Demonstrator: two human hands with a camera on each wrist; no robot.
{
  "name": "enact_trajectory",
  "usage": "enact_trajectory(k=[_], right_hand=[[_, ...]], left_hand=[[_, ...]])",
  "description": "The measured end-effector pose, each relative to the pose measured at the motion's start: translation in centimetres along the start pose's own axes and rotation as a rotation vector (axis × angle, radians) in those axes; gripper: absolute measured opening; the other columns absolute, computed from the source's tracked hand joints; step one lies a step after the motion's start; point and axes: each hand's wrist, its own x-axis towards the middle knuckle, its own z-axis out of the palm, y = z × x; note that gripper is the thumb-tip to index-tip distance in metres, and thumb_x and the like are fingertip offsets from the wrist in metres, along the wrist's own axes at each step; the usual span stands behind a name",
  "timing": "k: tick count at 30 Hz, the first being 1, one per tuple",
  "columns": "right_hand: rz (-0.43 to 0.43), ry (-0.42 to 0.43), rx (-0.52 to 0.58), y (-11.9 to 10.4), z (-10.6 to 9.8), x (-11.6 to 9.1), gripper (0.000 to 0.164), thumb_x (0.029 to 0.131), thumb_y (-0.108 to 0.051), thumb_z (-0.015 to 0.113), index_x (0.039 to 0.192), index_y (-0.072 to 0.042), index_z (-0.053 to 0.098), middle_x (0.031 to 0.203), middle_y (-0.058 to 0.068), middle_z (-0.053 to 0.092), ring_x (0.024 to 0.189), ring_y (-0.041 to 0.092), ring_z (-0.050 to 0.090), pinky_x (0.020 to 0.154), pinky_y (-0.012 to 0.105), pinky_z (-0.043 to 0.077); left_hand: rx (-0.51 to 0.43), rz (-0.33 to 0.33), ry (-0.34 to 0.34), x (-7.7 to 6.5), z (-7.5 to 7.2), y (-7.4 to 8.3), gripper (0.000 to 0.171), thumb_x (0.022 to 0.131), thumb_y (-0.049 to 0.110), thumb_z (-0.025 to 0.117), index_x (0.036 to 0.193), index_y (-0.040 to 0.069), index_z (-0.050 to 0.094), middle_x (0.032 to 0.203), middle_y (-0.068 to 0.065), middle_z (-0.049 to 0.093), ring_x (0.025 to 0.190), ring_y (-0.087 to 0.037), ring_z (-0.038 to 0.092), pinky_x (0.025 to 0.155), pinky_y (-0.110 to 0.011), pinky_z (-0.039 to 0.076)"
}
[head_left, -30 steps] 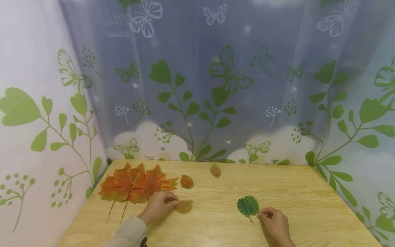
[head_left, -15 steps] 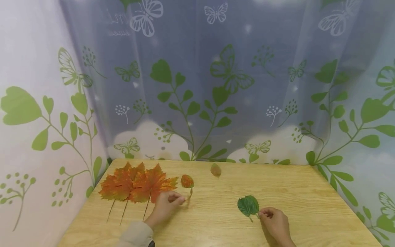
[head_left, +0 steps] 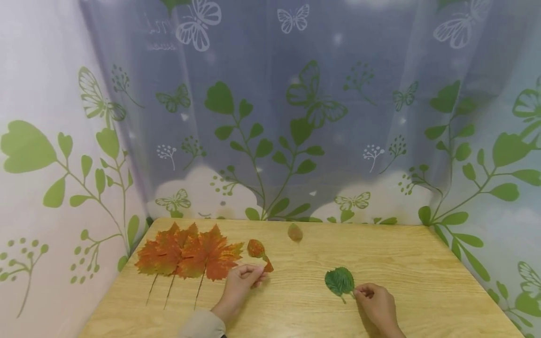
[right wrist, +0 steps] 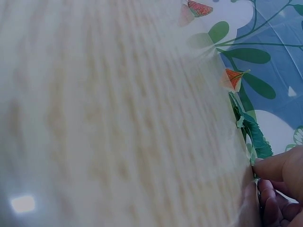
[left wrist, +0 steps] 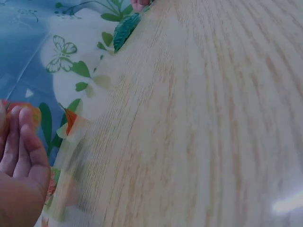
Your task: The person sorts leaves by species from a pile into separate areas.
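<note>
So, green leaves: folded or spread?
Spread: in the head view, the green leaves show broad, unfolded faces; the right hand pinches a stem.

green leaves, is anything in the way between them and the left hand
Nothing visible does: past the small orange leaf that the left hand pinches, only bare tabletop shows up to the green leaves.

Bare table [head_left: 296,298] at centre, orange leaves [head_left: 207,249] (overlapping) blocking left, green leaves [head_left: 339,281] right.
</note>
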Motion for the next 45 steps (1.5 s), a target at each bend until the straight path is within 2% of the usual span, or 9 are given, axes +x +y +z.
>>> enact_trajectory(k=[4, 7, 14, 19, 24, 26, 32, 38, 45], right_hand=[[0.000, 0.001, 0.002, -0.1, 0.0, 0.0, 0.011, 0.086, -0.012, 0.071, 0.088, -0.001, 0.072, 0.072, -0.002, 0.063, 0.065, 0.011, 0.053, 0.054, 0.022, 0.041], [-0.003, 0.005, 0.003, -0.1, -0.1, 0.0, 0.011, 0.086, -0.012, 0.071, 0.088, -0.001, 0.072, 0.072, -0.002, 0.063, 0.064, 0.011, 0.053, 0.054, 0.021, 0.041], [-0.009, -0.001, 0.008, -0.1, -0.1, -0.1, 0.012, 0.086, -0.012, 0.070, 0.088, 0.000, 0.071, 0.073, -0.001, 0.063, 0.065, 0.012, 0.053, 0.054, 0.021, 0.041], [-0.007, -0.005, 0.008, -0.2, -0.2, -0.2, 0.012, 0.086, -0.012, 0.071, 0.089, 0.001, 0.071, 0.073, -0.001, 0.064, 0.065, 0.012, 0.054, 0.054, 0.021, 0.042], [-0.014, 0.002, 0.005, -0.1, -0.2, -0.1, 0.013, 0.086, -0.011, 0.071, 0.088, 0.001, 0.071, 0.073, 0.000, 0.064, 0.066, 0.012, 0.055, 0.054, 0.021, 0.042], [-0.017, 0.000, 0.004, -0.1, -0.2, -0.1, 0.013, 0.085, -0.011, 0.071, 0.088, 0.001, 0.071, 0.073, 0.000, 0.064, 0.066, 0.012, 0.055, 0.055, 0.020, 0.043], [-0.023, -0.003, 0.000, 0.0, -0.2, 0.0, 0.013, 0.086, -0.012, 0.071, 0.088, 0.001, 0.071, 0.073, -0.001, 0.064, 0.065, 0.011, 0.054, 0.055, 0.020, 0.042], [-0.019, 0.005, -0.003, -0.1, -0.3, 0.0, 0.012, 0.085, -0.012, 0.071, 0.087, 0.000, 0.071, 0.073, -0.001, 0.064, 0.065, 0.011, 0.054, 0.055, 0.020, 0.042], [-0.017, -0.001, 0.005, 0.0, -0.1, 0.0, 0.012, 0.085, -0.012, 0.071, 0.087, 0.000, 0.071, 0.072, -0.002, 0.063, 0.065, 0.011, 0.053, 0.055, 0.020, 0.042]], left_hand=[[-0.044, -0.021, -0.029, 0.0, 0.3, -0.1, 0.024, 0.086, 0.017, 0.073, 0.096, -0.004, 0.066, 0.096, -0.018, 0.071, 0.090, -0.024, 0.070, 0.077, -0.029, 0.056], [-0.053, -0.019, -0.020, 0.0, 0.5, 0.0, 0.025, 0.086, 0.018, 0.073, 0.098, -0.003, 0.065, 0.095, -0.017, 0.072, 0.090, -0.024, 0.070, 0.077, -0.030, 0.056], [-0.013, 0.012, -0.029, 0.0, 0.9, -0.2, 0.036, 0.090, 0.011, 0.066, 0.118, -0.010, 0.061, 0.103, -0.018, 0.070, 0.091, -0.022, 0.070, 0.082, -0.031, 0.055], [0.044, 0.023, -0.041, -0.2, 1.3, -0.2, 0.027, 0.093, 0.005, 0.061, 0.113, -0.012, 0.062, 0.103, -0.020, 0.067, 0.092, -0.023, 0.068, 0.084, -0.033, 0.054], [0.153, 0.092, -0.077, -0.2, 1.6, -0.3, 0.018, 0.095, 0.004, 0.058, 0.105, -0.011, 0.058, 0.100, -0.026, 0.066, 0.098, -0.034, 0.066, 0.082, -0.030, 0.054], [0.237, 0.134, -0.085, -0.2, 1.6, -0.5, 0.016, 0.094, 0.007, 0.059, 0.102, -0.007, 0.059, 0.100, -0.024, 0.067, 0.100, -0.034, 0.065, 0.081, -0.027, 0.053], [0.514, 0.224, -0.071, -0.1, 1.4, -0.5, 0.012, 0.090, 0.017, 0.068, 0.094, 0.006, 0.069, 0.097, -0.004, 0.067, 0.091, -0.018, 0.061, 0.074, -0.025, 0.051], [0.624, 0.285, -0.080, -0.1, 1.3, -0.1, 0.004, 0.086, 0.008, 0.071, 0.084, 0.005, 0.069, 0.081, -0.001, 0.066, 0.073, -0.009, 0.057, 0.065, -0.021, 0.048], [0.765, 0.291, -0.119, -0.1, 0.9, -0.6, 0.005, 0.084, 0.004, 0.070, 0.079, 0.005, 0.070, 0.073, 0.002, 0.065, 0.065, -0.003, 0.052, 0.058, -0.020, 0.045]])
